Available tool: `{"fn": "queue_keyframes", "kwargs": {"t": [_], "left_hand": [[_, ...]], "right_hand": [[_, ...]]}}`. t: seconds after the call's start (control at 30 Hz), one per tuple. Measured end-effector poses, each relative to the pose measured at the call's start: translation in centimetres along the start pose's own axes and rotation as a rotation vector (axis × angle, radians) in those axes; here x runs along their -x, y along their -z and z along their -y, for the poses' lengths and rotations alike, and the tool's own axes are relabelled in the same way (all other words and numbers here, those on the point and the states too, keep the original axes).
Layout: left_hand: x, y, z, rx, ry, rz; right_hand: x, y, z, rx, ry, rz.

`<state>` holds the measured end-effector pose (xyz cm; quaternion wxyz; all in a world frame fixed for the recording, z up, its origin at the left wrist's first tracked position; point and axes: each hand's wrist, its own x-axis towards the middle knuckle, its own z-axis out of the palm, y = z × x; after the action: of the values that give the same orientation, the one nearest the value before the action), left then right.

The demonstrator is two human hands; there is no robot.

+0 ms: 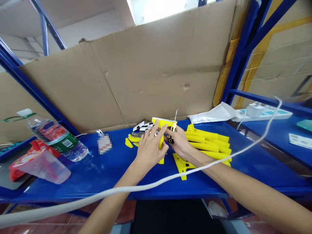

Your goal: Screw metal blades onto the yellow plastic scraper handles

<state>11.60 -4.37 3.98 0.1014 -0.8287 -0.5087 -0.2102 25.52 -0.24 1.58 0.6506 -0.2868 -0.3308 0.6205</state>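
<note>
Both my hands are at the middle of the blue shelf. My left hand (151, 145) is closed around a yellow plastic piece (161, 123) with a wide head, a pale strip on its top edge and a handle below. My right hand (179, 140) holds a screwdriver (174, 130) with a yellow and black handle, its shaft pointing up; its fingertips reach the yellow piece. Several yellow handled pieces (211, 146) are piled right of my right hand. Small flat yellow parts (129, 142) and black-and-white pieces (145, 126) lie beyond my left hand.
A tilted water bottle (59, 136) and a clear plastic cup (46, 165) are at the left. A white bag (212, 113) and a power strip (273, 113) sit back right. A white cable (151, 186) crosses the foreground. Cardboard (156, 71) backs the shelf (97, 172).
</note>
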Motion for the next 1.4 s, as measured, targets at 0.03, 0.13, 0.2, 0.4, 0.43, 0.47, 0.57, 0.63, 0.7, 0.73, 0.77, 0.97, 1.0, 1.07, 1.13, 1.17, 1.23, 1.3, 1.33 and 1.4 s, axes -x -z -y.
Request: {"fn": "queue_keyframes", "kwargs": {"t": [0.03,0.13,0.2,0.4,0.43,0.47,0.57,0.63,0.7,0.73,0.77,0.97,1.0,1.07,1.13,1.17,1.23,1.3,1.33,1.4], "left_hand": [[-0.1,0.0,0.1,0.018,0.005,-0.002],[-0.3,-0.2,0.6,0.092,0.02,-0.012],[-0.5,-0.5,1.1,0.164,0.024,-0.024],[-0.7,-2.1,2.4,0.3,-0.036,-0.089],[-0.7,-2.3,2.4,0.3,-0.043,-0.089],[-0.7,-2.5,2.5,0.295,-0.046,-0.084],[-0.8,-2.8,2.7,0.272,-0.045,-0.063],[-0.9,-3.0,2.9,0.274,-0.054,-0.072],[-1.1,-3.3,3.2,0.31,-0.078,-0.11],[-1.2,-3.5,3.4,0.344,-0.095,-0.14],[-1.4,-3.7,3.6,0.392,-0.113,-0.174],[-2.4,-2.3,6.4,1.138,0.011,-0.143],[-2.6,-1.4,7.1,1.299,0.065,-0.119],[-2.8,0.7,8.5,1.556,0.144,-0.111],[-2.9,2.9,9.7,1.726,0.194,-0.089],[-2.9,3.7,10.2,1.784,0.214,-0.08],[-2.8,4.8,11.0,1.862,0.243,-0.076],[-2.7,5.1,11.7,1.904,0.254,-0.075],[-2.6,5.1,12.0,1.916,0.254,-0.067],[-2.4,4.7,12.5,1.926,0.248,-0.038]], "right_hand": [[0.1,-0.1,0.1,-0.009,0.006,0.014],[0.2,-0.4,0.5,-0.029,0.02,0.047],[0.2,-0.5,0.6,-0.038,0.022,0.06],[0.0,-0.3,0.5,-0.059,0.027,0.062],[0.0,-0.3,0.5,-0.057,0.028,0.058],[0.0,-0.2,0.4,-0.054,0.031,0.055],[-0.1,-0.2,0.2,-0.033,0.047,0.052],[-0.1,-0.1,0.1,-0.015,0.065,0.059],[-0.2,-0.1,0.0,0.006,0.09,0.068],[-0.3,-0.1,0.0,0.019,0.104,0.074],[-0.3,-0.1,0.1,0.033,0.118,0.082],[-0.4,0.1,1.4,0.367,0.282,0.238],[-0.4,0.1,1.6,0.427,0.335,0.229],[-0.4,0.2,2.0,0.474,0.397,0.16],[-0.4,0.2,2.2,0.499,0.39,0.102],[-0.5,0.2,2.2,0.526,0.378,0.085],[-0.5,0.3,2.3,0.588,0.359,0.07],[-0.4,0.3,2.3,0.639,0.331,0.069],[-0.4,0.3,2.2,0.664,0.313,0.072],[-0.4,0.3,2.0,0.705,0.282,0.083]]}}
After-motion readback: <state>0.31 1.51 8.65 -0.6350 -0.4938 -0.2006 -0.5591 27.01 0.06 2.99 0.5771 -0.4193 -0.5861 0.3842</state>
